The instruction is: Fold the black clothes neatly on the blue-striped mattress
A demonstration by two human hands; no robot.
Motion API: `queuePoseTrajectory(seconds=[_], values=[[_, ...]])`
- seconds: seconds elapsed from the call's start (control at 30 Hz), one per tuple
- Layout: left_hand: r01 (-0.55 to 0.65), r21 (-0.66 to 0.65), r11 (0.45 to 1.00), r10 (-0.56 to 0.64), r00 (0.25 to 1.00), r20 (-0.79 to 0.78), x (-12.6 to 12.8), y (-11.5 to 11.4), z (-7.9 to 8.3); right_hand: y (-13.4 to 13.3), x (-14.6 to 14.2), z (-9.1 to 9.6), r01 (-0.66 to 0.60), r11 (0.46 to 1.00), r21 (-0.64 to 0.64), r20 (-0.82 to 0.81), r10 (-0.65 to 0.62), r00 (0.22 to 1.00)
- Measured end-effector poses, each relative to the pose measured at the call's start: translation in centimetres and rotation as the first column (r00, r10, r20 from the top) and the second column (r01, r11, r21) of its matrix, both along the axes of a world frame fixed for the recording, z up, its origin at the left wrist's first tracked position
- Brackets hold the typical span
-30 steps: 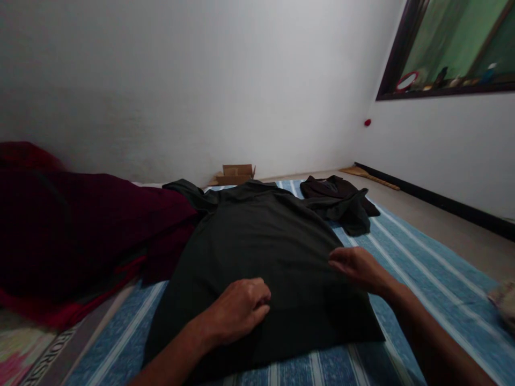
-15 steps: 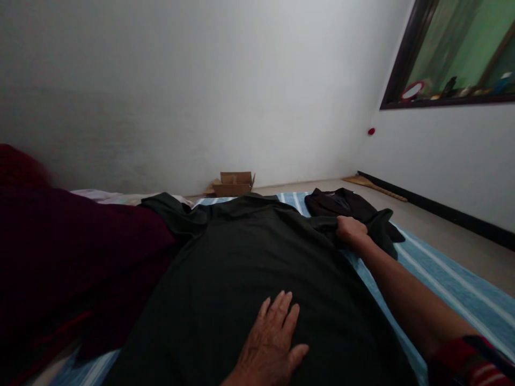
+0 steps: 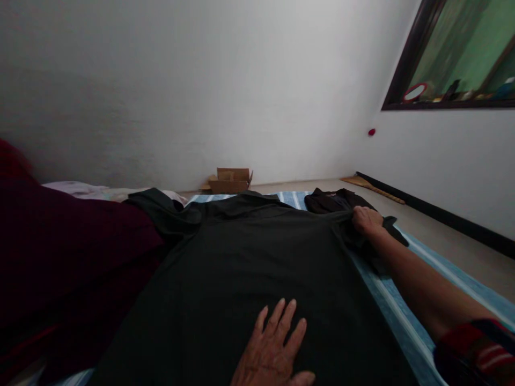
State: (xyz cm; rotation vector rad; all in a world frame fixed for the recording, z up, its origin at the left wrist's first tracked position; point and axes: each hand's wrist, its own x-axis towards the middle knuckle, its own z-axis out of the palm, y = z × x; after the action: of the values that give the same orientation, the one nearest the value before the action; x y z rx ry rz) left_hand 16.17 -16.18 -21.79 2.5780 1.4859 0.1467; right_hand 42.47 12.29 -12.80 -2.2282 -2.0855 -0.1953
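A dark green shirt (image 3: 249, 257) lies spread out, its collar at the far end and a sleeve to each side. My left hand (image 3: 273, 346) rests flat on the lower middle of the shirt, palm down with fingers spread. Out to the right, my right hand (image 3: 367, 220) is closed on the shirt's right sleeve near the shoulder, and the cloth is drawn taut toward it. Part of the sleeve hangs beyond and below that fist. Just behind my right hand sits a folded dark brown garment (image 3: 328, 201).
A blue striped sheet (image 3: 406, 305) lies beneath the shirt. Purple cloth (image 3: 80, 236) fills the left side and overlaps the left sleeve. A cardboard box (image 3: 229, 185) stands by the far wall, and a broom (image 3: 374, 188) lies along the right wall.
My right hand has pulled the sleeve to the right and slightly away, and the shirt's upper part looks smoother. My left hand has stayed on the shirt with fingers more spread.
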Motion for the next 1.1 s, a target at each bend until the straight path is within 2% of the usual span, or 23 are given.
queuePoseTrajectory(seconds=[0.1,0.17,0.33,0.43,0.5,0.53,0.6,0.67,0.73,0.77,0.83,0.9,1.0,1.1], values=[[-0.014,-0.053,0.999,0.015,1.0,0.006,0.3,-0.2,0.8,-0.3,0.8,-1.9,0.004,0.999,-0.04,0.0,-0.004,1.0],[-0.027,-0.07,0.997,0.029,0.999,0.017,0.6,-0.3,1.5,-0.1,1.1,-2.5,0.014,0.999,-0.033,0.003,-0.014,1.0],[-0.043,-0.109,0.993,0.05,0.997,0.057,1.1,-0.6,2.6,0.2,1.2,-2.8,0.04,0.999,-0.024,0.033,-0.039,0.999],[-0.045,-0.101,0.994,0.051,0.997,0.058,1.3,-0.5,2.7,-1.1,0.6,-2.6,0.071,0.997,0.0,0.065,-0.071,0.995],[-0.041,-0.082,0.996,0.046,0.998,0.053,1.5,-0.5,2.6,-3.0,-0.2,-2.3,0.033,0.997,0.067,0.091,-0.039,0.995],[-0.041,-0.072,0.997,0.044,0.998,0.047,1.6,-0.5,2.6,-4.3,-0.8,-2.2,-0.026,0.995,0.098,0.1,0.016,0.995],[-0.043,-0.052,0.998,0.045,0.998,0.032,1.8,-0.5,2.5,-7.6,-1.9,-2.5,-0.237,0.964,0.122,0.105,0.225,0.969],[-0.04,-0.033,0.999,0.04,0.999,0.018,1.9,-0.5,2.4,-11.3,-2.7,-3.4,-0.475,0.877,0.066,0.064,0.472,0.879],[-0.035,-0.014,0.999,0.035,0.999,0.006,2.1,-0.5,2.3,-14.3,-2.9,-5.0,-0.604,0.797,-0.005,-0.005,0.604,0.797],[-0.035,-0.007,0.999,0.035,0.999,0.0,2.2,-0.4,2.2,-15.5,-2.7,-5.7,-0.608,0.793,-0.036,-0.032,0.608,0.794],[-0.039,-0.005,0.999,0.039,0.999,-0.014,2.5,-0.4,2.2,-16.9,-1.9,-6.9,-0.551,0.832,-0.068,-0.054,0.549,0.834],[-0.049,-0.024,0.999,0.048,0.998,-0.03,2.8,-0.5,2.6,-17.4,-0.8,-7.1,-0.487,0.87,-0.076,-0.058,0.483,0.874],[-0.082,-0.078,0.994,0.079,0.996,-0.044,2.5,-1.6,3.9,-18.5,0.5,-6.1,-0.428,0.901,-0.078,-0.07,0.423,0.903],[-0.132,-0.055,0.99,0.132,0.991,-0.004,1.0,-4.6,5.7,-21.9,1.3,-4.6,-0.409,0.912,-0.035,-0.088,0.405,0.91]])
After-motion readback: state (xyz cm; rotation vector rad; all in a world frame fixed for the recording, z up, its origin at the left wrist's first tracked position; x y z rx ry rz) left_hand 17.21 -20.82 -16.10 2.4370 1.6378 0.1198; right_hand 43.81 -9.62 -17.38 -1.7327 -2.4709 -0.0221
